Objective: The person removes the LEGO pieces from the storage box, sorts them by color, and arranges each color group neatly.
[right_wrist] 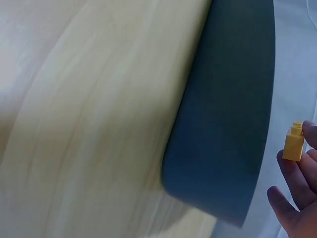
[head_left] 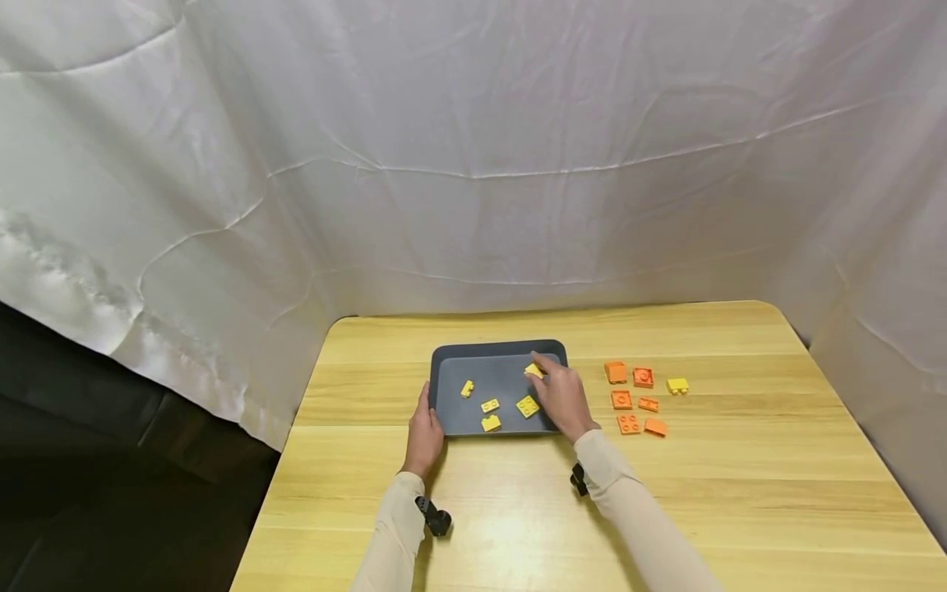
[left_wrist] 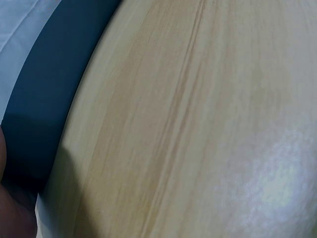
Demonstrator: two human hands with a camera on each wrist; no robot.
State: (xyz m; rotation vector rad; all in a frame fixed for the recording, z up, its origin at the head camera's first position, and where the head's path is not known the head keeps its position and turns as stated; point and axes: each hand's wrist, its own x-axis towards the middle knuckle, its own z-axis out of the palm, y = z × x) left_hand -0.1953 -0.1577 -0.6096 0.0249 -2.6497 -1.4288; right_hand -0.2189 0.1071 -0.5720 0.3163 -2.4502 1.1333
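Pinching a yellow plastic brick [head_left: 533,371], our right hand [head_left: 565,403] is above the grey rectangular tray's [head_left: 506,380] upper right; our left hand [head_left: 425,432], farther off, grips its left edge.

Between two hands [head_left: 425,432]: one tray [head_left: 499,349], four yellow bricks [head_left: 528,406]. In the right hand [head_left: 567,400]: one yellow brick [head_left: 533,371]. Further right: six orange bricks [head_left: 621,400], one yellow block [head_left: 677,386].

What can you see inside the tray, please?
Four yellow bricks lie in the tray; the right hand pinches a fifth brick over it. Whatever that hand covers there cannot be seen.
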